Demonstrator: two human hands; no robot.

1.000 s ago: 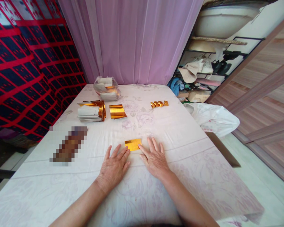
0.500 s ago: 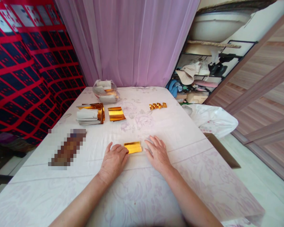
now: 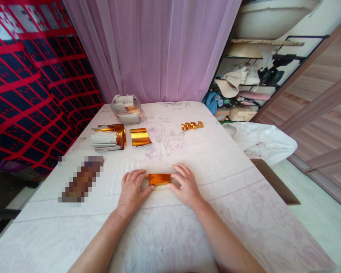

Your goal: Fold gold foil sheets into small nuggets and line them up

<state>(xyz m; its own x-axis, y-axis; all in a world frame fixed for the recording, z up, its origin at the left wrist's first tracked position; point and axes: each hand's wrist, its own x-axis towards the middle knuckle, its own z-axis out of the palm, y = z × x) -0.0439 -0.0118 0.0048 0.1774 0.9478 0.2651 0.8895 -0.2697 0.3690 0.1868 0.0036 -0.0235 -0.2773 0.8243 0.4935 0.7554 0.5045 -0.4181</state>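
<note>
We pinch the narrow gold foil strip [image 3: 159,179] flat on the table [image 3: 216,159] between our left hand [image 3: 132,189] and right hand [image 3: 186,185], fingertips closed on its ends, and judge that uneven pressure could skew or tear it

Far left: paper stack [image 3: 106,138], gold sheet [image 3: 140,136] and plastic bag [image 3: 127,108] crowd the worktop [image 3: 216,159].
Centre: open cloth (only gold twists [image 3: 191,125] far right).
</note>
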